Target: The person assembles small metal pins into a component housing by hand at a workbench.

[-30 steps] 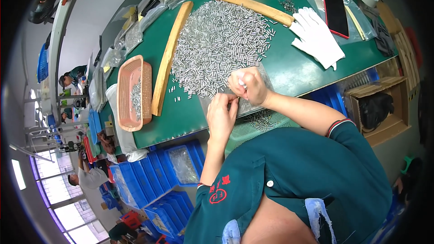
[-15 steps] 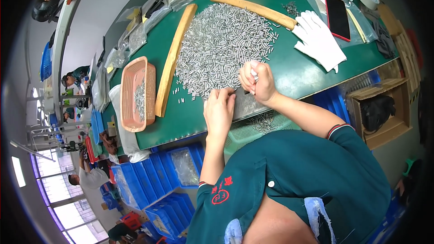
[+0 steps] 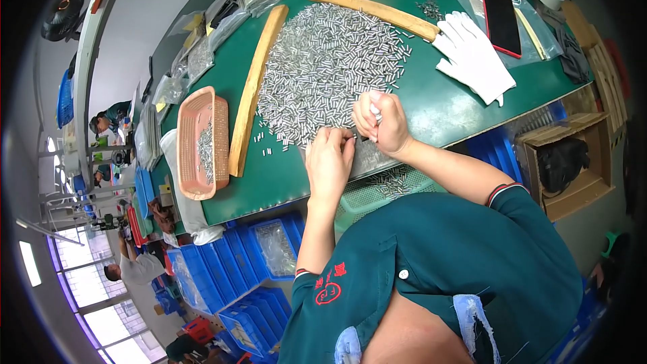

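Note:
A wide heap of small silvery metal pins (image 3: 330,67) lies on the green tabletop. At the heap's near edge my left hand (image 3: 329,160) is closed, thumb and forefinger pinched together; whatever sits between the tips is too small to make out. Just to its right, my right hand (image 3: 385,125) makes a fist with the thumb on top. A bit of something whitish shows in that fist, its kind hidden by the fingers. Beneath the hands is a grey metal plate (image 3: 371,160) at the table edge. Below that edge, a green basket (image 3: 354,203) holds more pins.
Two wooden strips (image 3: 259,87) (image 3: 377,10) flank the heap. A pink basket (image 3: 192,141) with some pins stands left. To the right lie a white glove (image 3: 472,57) and a phone (image 3: 500,23). Blue bins (image 3: 232,263) and a cardboard box (image 3: 573,162) sit below the table.
The whole view has shifted slightly. Both hands stay closed and close together at the heap's near edge, with hardly any visible movement.

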{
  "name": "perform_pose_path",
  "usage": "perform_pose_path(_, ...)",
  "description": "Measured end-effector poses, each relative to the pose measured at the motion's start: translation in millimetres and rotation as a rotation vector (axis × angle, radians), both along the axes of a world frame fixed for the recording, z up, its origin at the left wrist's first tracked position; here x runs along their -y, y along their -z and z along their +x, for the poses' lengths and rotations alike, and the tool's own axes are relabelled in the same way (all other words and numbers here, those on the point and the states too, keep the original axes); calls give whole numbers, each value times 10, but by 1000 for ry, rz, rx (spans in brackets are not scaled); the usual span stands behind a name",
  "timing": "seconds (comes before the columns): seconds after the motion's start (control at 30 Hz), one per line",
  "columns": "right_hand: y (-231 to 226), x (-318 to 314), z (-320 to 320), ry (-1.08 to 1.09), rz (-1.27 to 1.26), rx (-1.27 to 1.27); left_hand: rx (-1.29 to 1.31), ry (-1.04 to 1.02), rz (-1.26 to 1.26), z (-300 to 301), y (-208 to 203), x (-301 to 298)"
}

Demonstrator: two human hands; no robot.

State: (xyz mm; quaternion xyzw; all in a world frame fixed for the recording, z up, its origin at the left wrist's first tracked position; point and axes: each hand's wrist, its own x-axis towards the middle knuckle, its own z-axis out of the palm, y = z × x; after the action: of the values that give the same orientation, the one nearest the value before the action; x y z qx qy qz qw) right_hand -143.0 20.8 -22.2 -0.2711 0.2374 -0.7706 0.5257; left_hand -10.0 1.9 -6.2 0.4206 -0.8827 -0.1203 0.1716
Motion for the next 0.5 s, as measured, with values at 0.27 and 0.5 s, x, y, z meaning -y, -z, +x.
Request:
perform_pose_path(0.27, 12, -3, 2, -53, -50, -12, -52, -20, 88, 34, -3, -90)
perform_pose_path(0.5, 29, -16, 50, -48, -83, -91, -66, -26, 97, 43, 24, -96)
